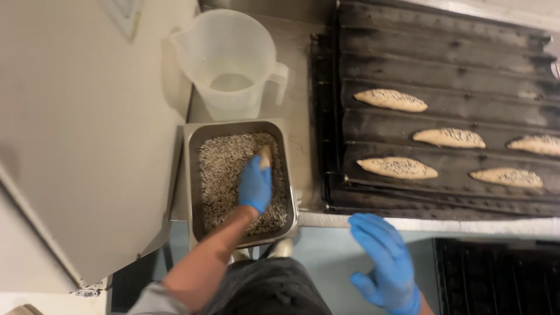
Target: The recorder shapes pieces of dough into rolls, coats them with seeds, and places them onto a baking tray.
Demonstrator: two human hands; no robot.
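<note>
The left hand (255, 185), in a blue glove, is clamped on a pale dough piece (266, 156) protruding beyond its fingertips, pressed into the seed-filled steel pan (236, 129). The right hand (385, 262) hovers open, fingers spread, holding nothing, below the dark baguette tray (443, 76).

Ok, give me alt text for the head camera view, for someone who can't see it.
A blue-gloved left hand presses a dough piece into a steel pan of seeds, while the gloved right hand hovers open by the counter edge. Five seeded loaves lie on a dark grooved tray; a plastic jug stands behind the pan.
</note>
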